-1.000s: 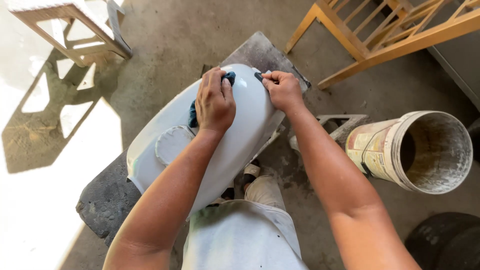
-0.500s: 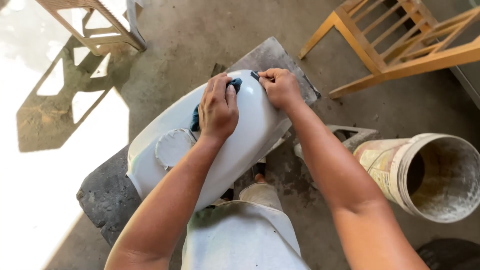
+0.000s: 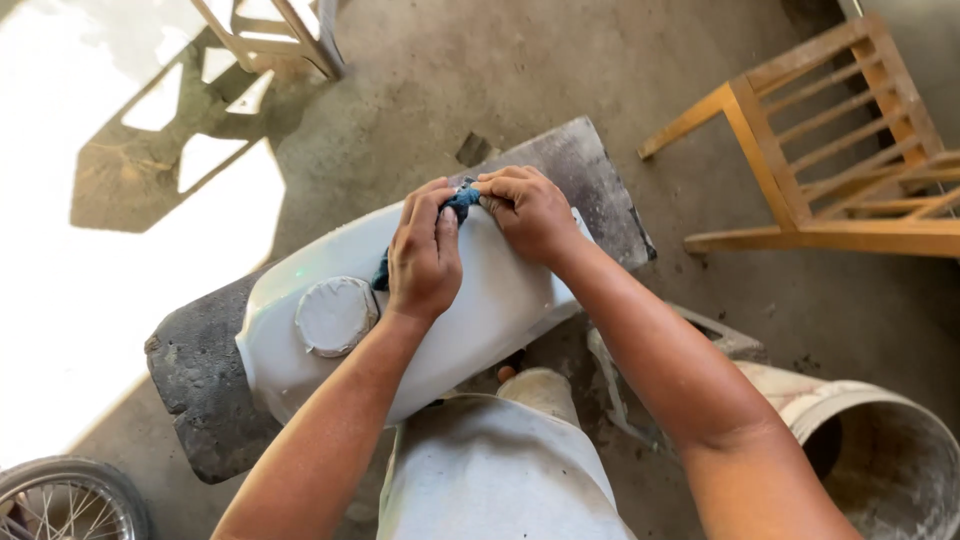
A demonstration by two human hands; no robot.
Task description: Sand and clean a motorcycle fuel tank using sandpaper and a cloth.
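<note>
A pale grey-white motorcycle fuel tank (image 3: pixel 470 300) lies across a dark stone slab (image 3: pixel 200 390) on the concrete floor (image 3: pixel 480 70), its long axis running from the slab's near-left end, where the round filler cap (image 3: pixel 336 316) sits, up toward the far-right corner. Both hands rest on the upper, far half of the tank. The left hand (image 3: pixel 425 262) lies flat, palm down, fingers together and pointing toward the far end, pressing on a dark blue piece of abrasive cloth or paper (image 3: pixel 462 200); most of it is hidden under the palm, so which it is stays uncertain. The right hand (image 3: pixel 525 210) is curled just beside it, fingertips pinching the same blue scrap at its far tip, so the two hands almost touch there. The scrap runs along the tank's length, from just beside the cap to under the right fingertips, and the left hand is the nearer to the cap. A light-clothed knee (image 3: pixel 500 470) sits below the tank. A dusty bucket (image 3: pixel 880 460) stands at the lower right, a wooden chair frame (image 3: pixel 800 190) lies on its side at the upper right, and a spoked wheel (image 3: pixel 60 500) shows at the lower left corner.
</note>
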